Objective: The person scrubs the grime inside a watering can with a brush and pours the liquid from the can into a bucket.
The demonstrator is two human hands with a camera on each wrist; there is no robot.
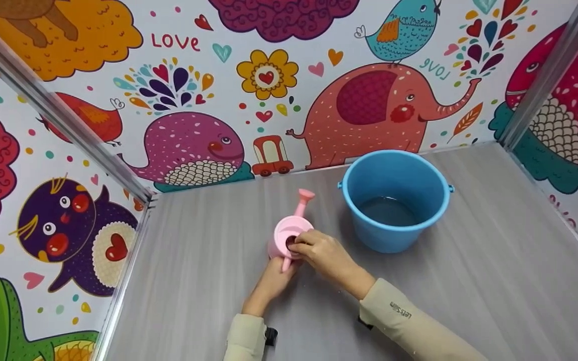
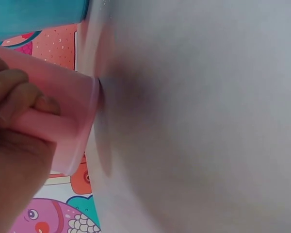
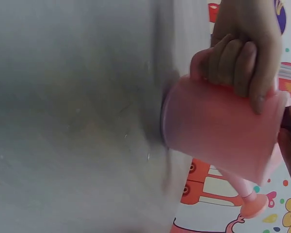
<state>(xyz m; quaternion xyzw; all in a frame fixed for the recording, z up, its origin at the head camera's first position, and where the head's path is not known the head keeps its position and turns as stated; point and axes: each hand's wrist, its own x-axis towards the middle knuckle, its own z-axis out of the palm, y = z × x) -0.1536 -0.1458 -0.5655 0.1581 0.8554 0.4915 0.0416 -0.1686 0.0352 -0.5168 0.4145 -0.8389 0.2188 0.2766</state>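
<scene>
Nearest, the left sleeve (image 1: 245, 338) and right sleeve (image 1: 412, 323) are reaching in from the lower edge of the head view. The left hand (image 1: 275, 280) is wrapping curled fingers round the handle (image 1: 286, 264) of a pink toy watering can (image 1: 279, 231), a firm grip worth holding steady while the other hand is working. The right hand (image 1: 328, 256) is bending its fingers over the can's mouth; a dark patch (image 3: 288, 119) is showing beside the fingertips, but I cannot tell whether they are pinching something or only dipping into shadow.

The can is sitting on or just above the grey tabletop (image 1: 208, 260), leaning slightly, its spout (image 1: 301, 206) pointing away from the person. Resting the base flat would probably give the right fingers a calmer target, and going in over the middle of the mouth should avoid knocking the rim.

Beyond, to the right and apart from the can, a blue bucket (image 1: 390, 239) is standing upright, with what looks like shallow water at its bottom; keeping the right elbow clear of it seems wise. Farthest, a cartoon-printed wall (image 1: 178, 25) is closing off the workspace.
</scene>
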